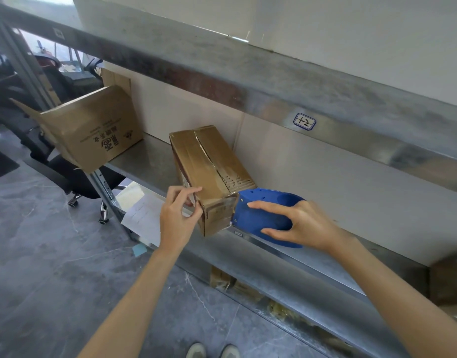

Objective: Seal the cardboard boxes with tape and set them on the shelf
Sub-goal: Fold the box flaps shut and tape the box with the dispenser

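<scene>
Gripping a blue tape dispenser [261, 215] with the right hand [299, 223] – thumb lying along its top, fingers curling under the bottom edge. The dispenser's front is pressing against the near end face of the small box [209, 161], where clear tape [222, 210] is running down over the cardboard. The small box is sitting on the metal shelf [150, 156], lengthwise, with its near end at the shelf's front edge and its top flaps closed, a glossy strip showing along the seam. The left hand [175, 215] is working at the box's near-left corner, fingers curled and close together, index tip touching the top edge – it seems to be pinching the corner, though cardboard or tape end is hard to tell. A bigger open box [93, 127] is lying tipped on the shelf's left end, well apart. A handwritten tag [304, 121] is sticking on the upper beam. An office chair [75, 182] is standing on the floor at left.
</scene>
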Motion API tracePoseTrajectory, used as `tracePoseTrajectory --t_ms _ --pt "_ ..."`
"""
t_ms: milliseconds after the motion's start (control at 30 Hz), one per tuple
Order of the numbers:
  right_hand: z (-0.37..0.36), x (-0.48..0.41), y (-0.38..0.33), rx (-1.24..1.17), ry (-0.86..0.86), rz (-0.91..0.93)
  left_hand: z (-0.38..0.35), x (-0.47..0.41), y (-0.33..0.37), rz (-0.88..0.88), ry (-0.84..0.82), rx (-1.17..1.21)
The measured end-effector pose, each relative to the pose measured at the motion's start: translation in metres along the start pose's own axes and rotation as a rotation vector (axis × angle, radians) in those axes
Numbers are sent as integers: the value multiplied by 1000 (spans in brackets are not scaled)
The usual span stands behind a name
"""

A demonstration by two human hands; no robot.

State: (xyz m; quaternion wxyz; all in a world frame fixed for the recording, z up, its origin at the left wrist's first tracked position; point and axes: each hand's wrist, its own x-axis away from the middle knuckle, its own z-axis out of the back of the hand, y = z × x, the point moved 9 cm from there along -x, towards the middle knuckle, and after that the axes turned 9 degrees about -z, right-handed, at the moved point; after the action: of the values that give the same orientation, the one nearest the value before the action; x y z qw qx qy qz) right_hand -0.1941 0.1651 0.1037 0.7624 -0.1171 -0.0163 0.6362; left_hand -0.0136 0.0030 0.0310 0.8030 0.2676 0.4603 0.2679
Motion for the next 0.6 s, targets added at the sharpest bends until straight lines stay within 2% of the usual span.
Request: tracePoseTrajectory --t_ms 100,200,600 --pt "-1 1 1 3 -2 -12 -3 -1 -5 -36 18 -76" --pt "-1 1 3 5 6 -29 -14 -3 -5 -82 -32 10" --pt "-6 -4 4 12 7 -38 -9 -13 -12 -69 22 -93"
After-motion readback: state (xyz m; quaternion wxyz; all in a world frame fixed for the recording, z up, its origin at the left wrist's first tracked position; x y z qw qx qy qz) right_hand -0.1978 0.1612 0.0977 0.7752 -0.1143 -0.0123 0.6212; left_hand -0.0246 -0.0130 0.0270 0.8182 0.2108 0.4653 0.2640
